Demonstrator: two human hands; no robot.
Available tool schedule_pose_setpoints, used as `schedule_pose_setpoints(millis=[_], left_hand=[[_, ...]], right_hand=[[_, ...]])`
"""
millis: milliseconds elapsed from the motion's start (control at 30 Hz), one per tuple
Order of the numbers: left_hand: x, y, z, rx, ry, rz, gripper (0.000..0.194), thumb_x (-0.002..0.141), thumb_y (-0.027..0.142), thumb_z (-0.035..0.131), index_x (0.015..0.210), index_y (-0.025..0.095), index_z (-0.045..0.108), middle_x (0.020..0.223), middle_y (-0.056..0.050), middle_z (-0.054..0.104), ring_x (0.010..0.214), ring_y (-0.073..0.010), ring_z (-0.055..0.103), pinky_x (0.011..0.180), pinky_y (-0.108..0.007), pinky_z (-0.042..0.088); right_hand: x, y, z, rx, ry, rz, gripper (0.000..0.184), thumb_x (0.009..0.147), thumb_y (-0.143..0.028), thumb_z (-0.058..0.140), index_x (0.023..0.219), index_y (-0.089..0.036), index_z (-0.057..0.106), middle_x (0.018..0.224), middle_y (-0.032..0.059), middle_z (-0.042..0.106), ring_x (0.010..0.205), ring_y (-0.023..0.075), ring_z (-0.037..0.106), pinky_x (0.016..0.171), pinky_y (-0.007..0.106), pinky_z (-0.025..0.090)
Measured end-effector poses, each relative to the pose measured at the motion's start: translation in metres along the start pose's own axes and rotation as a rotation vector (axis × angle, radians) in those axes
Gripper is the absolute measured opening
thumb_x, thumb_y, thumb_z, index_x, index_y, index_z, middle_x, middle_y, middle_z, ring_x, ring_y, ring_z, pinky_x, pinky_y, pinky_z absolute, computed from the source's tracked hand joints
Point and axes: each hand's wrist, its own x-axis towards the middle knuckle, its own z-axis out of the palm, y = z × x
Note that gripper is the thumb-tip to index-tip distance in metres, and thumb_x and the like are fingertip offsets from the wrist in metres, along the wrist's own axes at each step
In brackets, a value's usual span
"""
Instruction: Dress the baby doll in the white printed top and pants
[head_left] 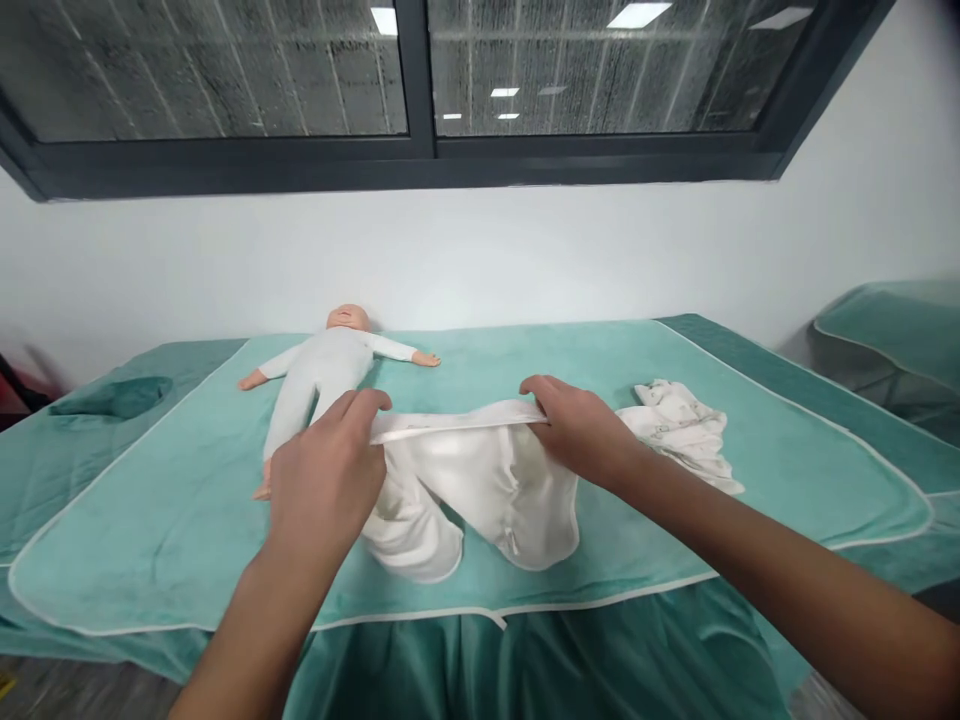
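Both my hands grip the top edge of a small white baby garment (480,490) and stretch it taut between them. My left hand (330,475) pinches its left end, my right hand (577,430) its right end. The garment's legs hang down onto a light green towel (150,520) spread over the table. A baby doll (322,375) in a white suit lies on its back at the far left of the towel, arms out, just beyond my left hand.
A crumpled white printed cloth (686,425) lies right of my right hand. Darker green cover (525,660) drapes over the table's front edge. A folded green cloth (112,397) sits far left. White wall and dark window stand behind; another green-covered surface (892,330) is at right.
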Motion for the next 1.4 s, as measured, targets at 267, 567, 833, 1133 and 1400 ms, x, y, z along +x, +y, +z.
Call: schedule_pose_setpoints(millis=[267, 567, 833, 1133, 1400], left_hand=[[-0.007, -0.014, 0.008, -0.062, 0.165, -0.102, 0.037, 0.068, 0.006, 0.049, 0.097, 0.024, 0.062, 0.094, -0.002, 0.062, 0.07, -0.0173, 0.056, 0.056, -0.027, 0.032], [-0.001, 0.006, 0.009, -0.317, 0.506, 0.143, 0.036, 0.067, 0.003, 0.046, 0.096, 0.02, 0.06, 0.1, -0.006, 0.061, 0.1, -0.0223, 0.06, 0.079, -0.032, 0.047], [-0.003, 0.036, -0.003, -0.403, 0.394, 0.214, 0.042, 0.068, 0.002, 0.042, 0.101, 0.021, 0.06, 0.1, -0.001, 0.067, 0.094, -0.0182, 0.062, 0.082, -0.029, 0.049], [0.004, -0.007, -0.003, -0.203, 0.446, 0.232, 0.047, 0.058, -0.001, 0.039, 0.094, 0.022, 0.058, 0.097, 0.0, 0.067, 0.093, -0.019, 0.062, 0.073, -0.028, 0.047], [0.007, -0.019, 0.022, -0.112, 0.252, 0.038, 0.038, 0.068, 0.005, 0.045, 0.098, 0.023, 0.06, 0.094, -0.001, 0.067, 0.089, -0.0205, 0.063, 0.063, -0.028, 0.041]], right_hand=[[-0.017, 0.03, -0.011, -0.26, 0.063, 0.126, 0.031, 0.081, -0.007, 0.044, 0.105, -0.021, 0.057, 0.102, 0.0055, 0.064, 0.064, 0.017, 0.056, 0.051, 0.029, 0.028], [-0.017, 0.012, -0.002, 0.097, 0.239, -0.262, 0.069, 0.068, 0.005, 0.042, 0.131, -0.022, 0.052, 0.131, 0.0073, 0.058, 0.123, 0.0268, 0.049, 0.099, 0.045, 0.045], [-0.005, -0.051, 0.03, 0.58, -0.105, -0.433, 0.05, 0.088, -0.027, 0.059, 0.137, -0.025, 0.047, 0.128, 0.0047, 0.061, 0.113, 0.0219, 0.057, 0.095, 0.037, 0.047], [0.017, -0.011, -0.012, 0.11, 0.104, -0.062, 0.026, 0.089, -0.026, 0.046, 0.109, -0.026, 0.062, 0.086, 0.0, 0.071, 0.069, 0.0186, 0.06, 0.06, 0.027, 0.034], [0.005, 0.038, -0.016, -0.109, 0.153, 0.057, 0.031, 0.078, -0.012, 0.04, 0.093, -0.024, 0.065, 0.089, 0.0014, 0.069, 0.073, 0.018, 0.058, 0.059, 0.026, 0.033]])
